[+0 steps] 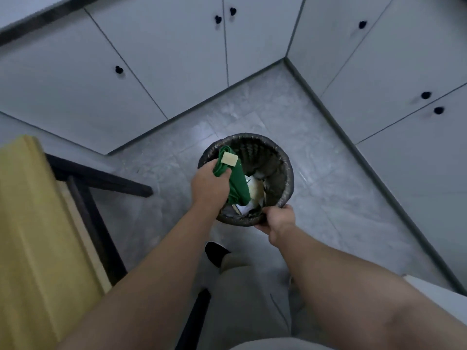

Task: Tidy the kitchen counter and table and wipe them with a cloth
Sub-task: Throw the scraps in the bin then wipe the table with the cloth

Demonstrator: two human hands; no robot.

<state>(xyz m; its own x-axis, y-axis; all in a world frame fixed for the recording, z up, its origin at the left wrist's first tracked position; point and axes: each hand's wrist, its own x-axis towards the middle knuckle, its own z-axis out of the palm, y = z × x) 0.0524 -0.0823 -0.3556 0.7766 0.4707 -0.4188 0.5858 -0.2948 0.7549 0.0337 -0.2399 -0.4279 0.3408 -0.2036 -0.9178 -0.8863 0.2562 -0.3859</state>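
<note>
Now, left hand [211, 184]: my fingers curl round the green cloth [237, 181], above the bin [288, 173] at its 9 o'clock.
Right hand [278, 219]: fingers pinch its rim at 5 o'clock.
Progress: probably emptying scraps; surfaces out of view.

Green cloth [237, 183], black bin [285, 157]

Open floor [316, 152] around bin [283, 157]

The bin [285, 170] stands between cabinets [177, 59] and table [32, 223].
</note>
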